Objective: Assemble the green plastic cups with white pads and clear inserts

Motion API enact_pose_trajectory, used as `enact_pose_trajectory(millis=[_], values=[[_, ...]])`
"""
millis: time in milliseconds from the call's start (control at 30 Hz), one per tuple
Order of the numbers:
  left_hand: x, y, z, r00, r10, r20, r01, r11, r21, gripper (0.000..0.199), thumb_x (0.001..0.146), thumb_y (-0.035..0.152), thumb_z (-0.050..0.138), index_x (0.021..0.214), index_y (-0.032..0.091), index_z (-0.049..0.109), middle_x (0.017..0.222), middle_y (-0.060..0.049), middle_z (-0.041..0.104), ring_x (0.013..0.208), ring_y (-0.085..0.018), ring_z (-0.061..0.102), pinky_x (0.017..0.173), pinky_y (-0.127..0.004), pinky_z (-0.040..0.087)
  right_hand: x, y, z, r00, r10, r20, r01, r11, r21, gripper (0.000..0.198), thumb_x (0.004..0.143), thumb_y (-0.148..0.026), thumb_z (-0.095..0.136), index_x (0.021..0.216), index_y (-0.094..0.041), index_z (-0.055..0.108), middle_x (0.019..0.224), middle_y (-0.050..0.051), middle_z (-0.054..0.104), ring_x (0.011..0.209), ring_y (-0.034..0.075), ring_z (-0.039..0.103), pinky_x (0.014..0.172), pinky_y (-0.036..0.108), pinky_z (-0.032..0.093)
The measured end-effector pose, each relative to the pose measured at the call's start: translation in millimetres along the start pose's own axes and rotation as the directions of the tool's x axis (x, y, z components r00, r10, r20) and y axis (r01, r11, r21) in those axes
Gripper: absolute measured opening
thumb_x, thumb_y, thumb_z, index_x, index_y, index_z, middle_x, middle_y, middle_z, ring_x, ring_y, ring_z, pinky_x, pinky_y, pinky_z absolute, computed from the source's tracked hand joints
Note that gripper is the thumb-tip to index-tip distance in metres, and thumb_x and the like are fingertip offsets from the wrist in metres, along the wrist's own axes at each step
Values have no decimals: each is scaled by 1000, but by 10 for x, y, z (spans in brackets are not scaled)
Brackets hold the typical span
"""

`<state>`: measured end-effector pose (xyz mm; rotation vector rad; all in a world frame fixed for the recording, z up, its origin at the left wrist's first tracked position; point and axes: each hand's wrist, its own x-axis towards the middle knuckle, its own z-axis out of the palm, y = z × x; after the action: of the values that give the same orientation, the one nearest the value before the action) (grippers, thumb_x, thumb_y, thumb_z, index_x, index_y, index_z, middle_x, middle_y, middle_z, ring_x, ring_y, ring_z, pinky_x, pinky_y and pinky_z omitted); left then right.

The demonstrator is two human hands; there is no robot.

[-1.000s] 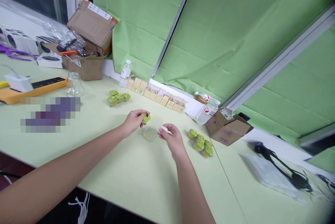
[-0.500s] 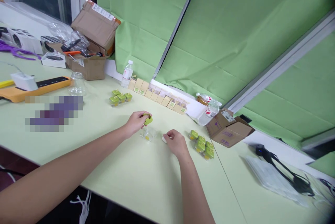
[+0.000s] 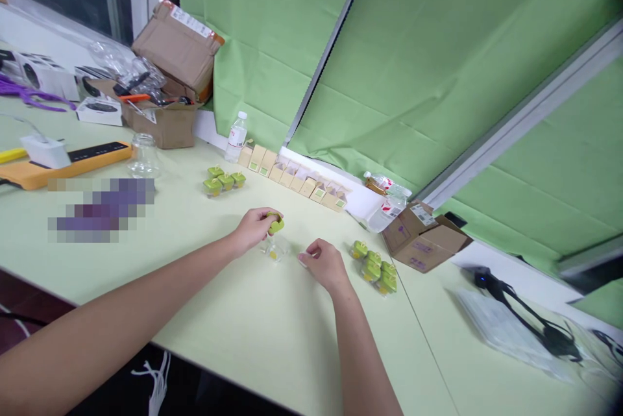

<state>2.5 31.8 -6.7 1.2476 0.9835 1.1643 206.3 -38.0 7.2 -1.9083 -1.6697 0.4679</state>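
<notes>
My left hand [image 3: 254, 230] pinches a green lid [image 3: 277, 224] above the table, tilted so its rim shows. Just below it on the table stands a small clear container [image 3: 275, 251] with a yellow spot in it. My right hand [image 3: 325, 263] is to the right of that container, its fingers closed on a small white piece [image 3: 304, 259] whose kind I cannot make out. To the right sits a group of clear containers with green lids [image 3: 372, 268]. A second such group [image 3: 224, 181] stands farther back on the left.
Small cardboard boxes [image 3: 293, 178] line the back edge beside an upright water bottle [image 3: 236, 137]. Bottles [image 3: 388, 211] and an open carton [image 3: 422, 239] stand at the back right. A glass jar [image 3: 145, 158] and an orange power strip [image 3: 97, 159] are at the left.
My right hand has shifted slightly left and up, and the white piece in it has turned and shows less. The green lid in my left hand has tilted a little.
</notes>
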Motion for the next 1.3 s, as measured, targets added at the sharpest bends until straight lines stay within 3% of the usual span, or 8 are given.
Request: enact_pose_trajectory(millis=[533,867,1100,1300], values=[[16,-29,4,1000,3,10,-3,1000,16,27,73,31,60,91,16,74,75,-3,65,51,-9,51,42,-20,35,-42,-59,63,998,-61,-29,56,990,-127,13,60,-26,75,65,-21,64,76,3,66,69,17,57,63,28,42],[18,-45,6,1000,-7,21,6,1000,25,28,74,31,60,92,16,74,74,-2,63,52,-9,51,42,-19,35,72,-43,-63,993,72,88,-68,997,-45,17,61,-30,77,68,-19,66,64,-1,64,57,12,55,52,23,37],[12,-49,18,999,-10,34,9,1000,29,30,74,31,58,93,15,73,77,-3,64,52,-9,50,42,-19,35,14,-99,26,998,-57,18,59,985,-164,14,58,-25,76,63,-20,64,70,0,64,64,13,55,57,24,38],[21,-46,18,999,-11,38,10,999,41,29,74,31,58,94,15,73,79,-3,65,53,-9,51,43,-20,35,107,-62,-53,992,37,121,-26,995,-95,17,60,-29,76,68,-20,64,67,-1,63,60,13,55,54,24,37]])
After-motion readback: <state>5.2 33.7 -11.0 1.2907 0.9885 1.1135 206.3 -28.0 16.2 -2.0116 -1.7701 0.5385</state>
